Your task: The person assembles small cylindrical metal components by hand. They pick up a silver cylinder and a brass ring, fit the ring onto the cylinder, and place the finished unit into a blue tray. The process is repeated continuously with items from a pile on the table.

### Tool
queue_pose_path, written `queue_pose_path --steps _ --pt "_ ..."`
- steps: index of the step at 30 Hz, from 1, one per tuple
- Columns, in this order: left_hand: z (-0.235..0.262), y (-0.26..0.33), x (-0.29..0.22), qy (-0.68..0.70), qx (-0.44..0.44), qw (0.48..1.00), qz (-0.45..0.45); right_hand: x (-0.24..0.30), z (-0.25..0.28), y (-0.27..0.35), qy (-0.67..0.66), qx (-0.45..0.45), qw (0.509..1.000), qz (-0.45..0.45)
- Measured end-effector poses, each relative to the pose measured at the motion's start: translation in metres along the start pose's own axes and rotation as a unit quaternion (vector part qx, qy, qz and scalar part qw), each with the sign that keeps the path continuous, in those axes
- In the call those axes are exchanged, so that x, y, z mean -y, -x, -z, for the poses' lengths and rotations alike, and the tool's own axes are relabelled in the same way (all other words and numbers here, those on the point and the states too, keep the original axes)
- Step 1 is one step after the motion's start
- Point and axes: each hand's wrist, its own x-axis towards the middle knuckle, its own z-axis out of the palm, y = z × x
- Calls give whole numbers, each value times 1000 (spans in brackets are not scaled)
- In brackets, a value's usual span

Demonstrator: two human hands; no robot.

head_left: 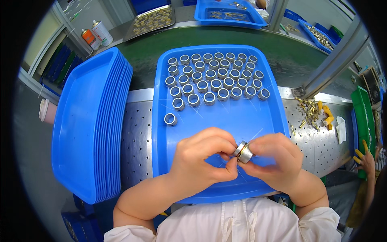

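Note:
Between the fingertips of both hands is a short metal cylinder [244, 153] with a brass-coloured ring around it, tilted over the near part of a blue tray [189, 119]. My left hand [205, 155] pinches its left end with thumb and fingers. At its right end, my right hand [274, 159] is closed on it too, slightly blurred. Thin pale wires stick out near the fingers. Rows of metal rings [216, 84] with thin wires stand upright in the tray's far half. One ring [170, 119] stands apart, nearest to my left hand.
Stacked blue trays [86, 121] rise at the left. Small brass parts [309, 113] lie beside yellow pieces [327, 115] on the perforated metal table [137, 137]. A green belt [141, 68] runs behind. Spray cans [101, 33] stand far left. Another person's hand [366, 161] is at the right.

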Motion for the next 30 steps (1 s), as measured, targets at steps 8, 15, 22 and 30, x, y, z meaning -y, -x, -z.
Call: queue_pose_path --steps 8,15,22,30 --pt "2 0 -3 -58 -9 997 -43 1 -2 0 -3 -11 1000 15" --pt "5 -1 0 144 11 986 86 0 4 -6 8 15 1000 20" --pt "5 0 2 114 17 991 73 1 3 -5 15 25 999 46" --pt "6 -1 -1 -22 6 999 -27 5 1 -4 -103 2 991 -83"
